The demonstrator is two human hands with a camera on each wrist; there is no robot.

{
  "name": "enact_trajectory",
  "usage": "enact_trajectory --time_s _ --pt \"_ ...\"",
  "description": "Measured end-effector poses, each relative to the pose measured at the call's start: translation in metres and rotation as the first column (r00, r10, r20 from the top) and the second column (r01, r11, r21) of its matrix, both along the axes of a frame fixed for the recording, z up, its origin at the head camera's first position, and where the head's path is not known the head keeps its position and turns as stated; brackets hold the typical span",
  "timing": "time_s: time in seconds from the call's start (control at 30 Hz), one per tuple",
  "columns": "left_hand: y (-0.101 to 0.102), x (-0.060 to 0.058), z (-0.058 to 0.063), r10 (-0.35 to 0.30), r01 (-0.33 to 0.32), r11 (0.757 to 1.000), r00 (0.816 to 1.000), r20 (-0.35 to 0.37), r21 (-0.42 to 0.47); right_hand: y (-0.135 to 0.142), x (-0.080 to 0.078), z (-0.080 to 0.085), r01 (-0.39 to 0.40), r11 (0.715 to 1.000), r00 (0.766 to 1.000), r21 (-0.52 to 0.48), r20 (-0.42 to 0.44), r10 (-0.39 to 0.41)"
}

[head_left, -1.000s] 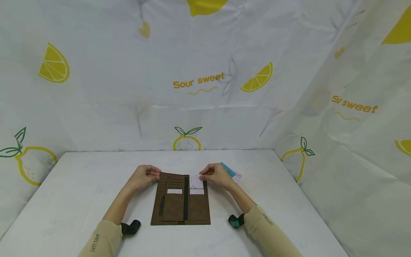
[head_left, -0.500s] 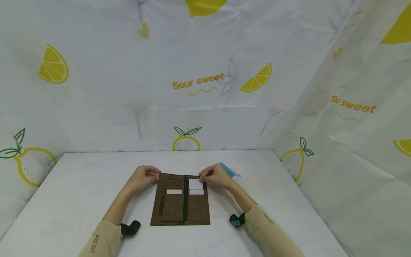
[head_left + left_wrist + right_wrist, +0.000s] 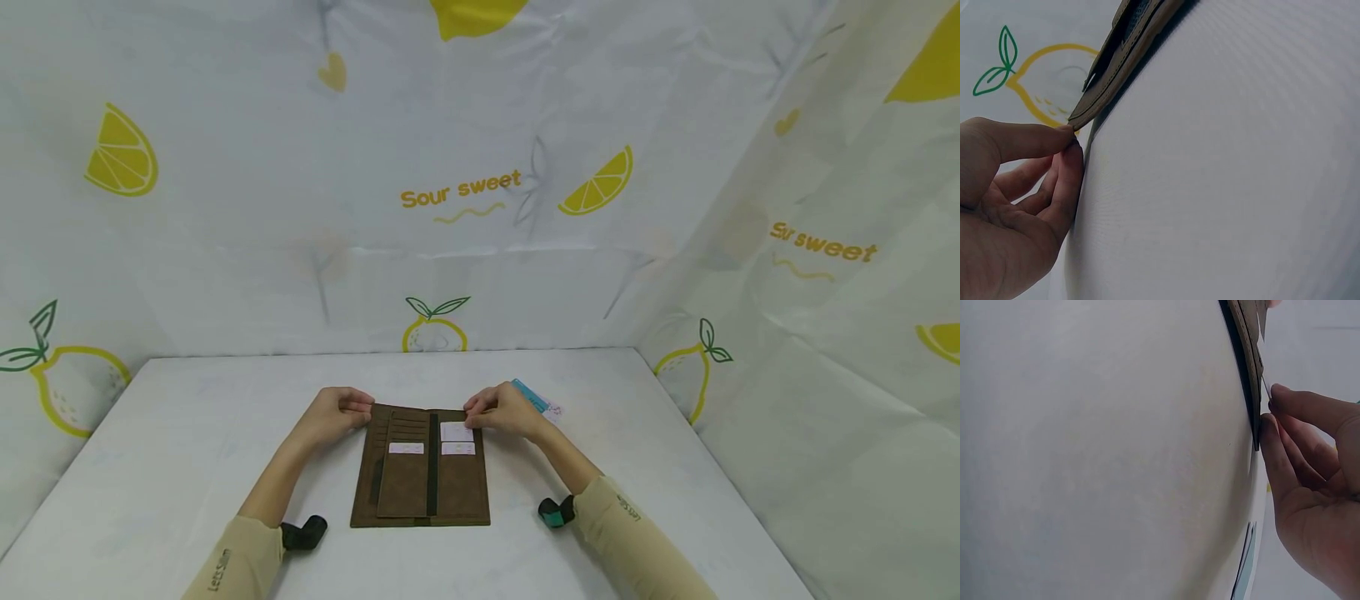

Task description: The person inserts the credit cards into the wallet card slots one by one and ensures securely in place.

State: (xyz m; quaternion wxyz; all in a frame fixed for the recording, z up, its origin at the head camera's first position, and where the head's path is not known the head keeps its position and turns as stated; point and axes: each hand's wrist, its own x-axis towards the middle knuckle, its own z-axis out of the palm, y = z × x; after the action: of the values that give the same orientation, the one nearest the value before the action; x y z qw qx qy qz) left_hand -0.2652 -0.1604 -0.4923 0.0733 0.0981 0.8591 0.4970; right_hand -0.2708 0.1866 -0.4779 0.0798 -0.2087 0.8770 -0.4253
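Note:
A brown wallet [image 3: 402, 483] lies unfolded on the white table, its card slots facing up. My left hand [image 3: 336, 414] pinches the wallet's far left corner between thumb and fingers, seen close up in the left wrist view. At the far right side, my right hand [image 3: 507, 410] pinches the upper right corner of a white card [image 3: 455, 431], whose lower part is inside a slot. From the right wrist, only a thin card edge [image 3: 1266, 387] shows by the thumb. Below that card, another pale card [image 3: 457, 448] peeks out of a slot; a similar card [image 3: 406, 448] sits in the left panel.
Behind my right hand, a blue card [image 3: 530, 395] and a pinkish card [image 3: 553, 410] lie on the white table [image 3: 225, 417]. A lemon-print cloth [image 3: 300, 208] hangs behind the table and along its right side.
My right hand has slid the white card down toward me, deeper into the right panel's slot, so less of it shows. My left hand keeps its grip on the wallet corner.

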Motion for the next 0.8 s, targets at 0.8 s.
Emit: enact_trajectory --time_s 0.8 --pt "0.0007 0.0017 0.0004 0.005 -0.005 1.000 1.000 -0.001 0.000 0.0037 -0.0021 -0.0043 -0.080 0.994 0.996 0.073 -0.029 0.082"
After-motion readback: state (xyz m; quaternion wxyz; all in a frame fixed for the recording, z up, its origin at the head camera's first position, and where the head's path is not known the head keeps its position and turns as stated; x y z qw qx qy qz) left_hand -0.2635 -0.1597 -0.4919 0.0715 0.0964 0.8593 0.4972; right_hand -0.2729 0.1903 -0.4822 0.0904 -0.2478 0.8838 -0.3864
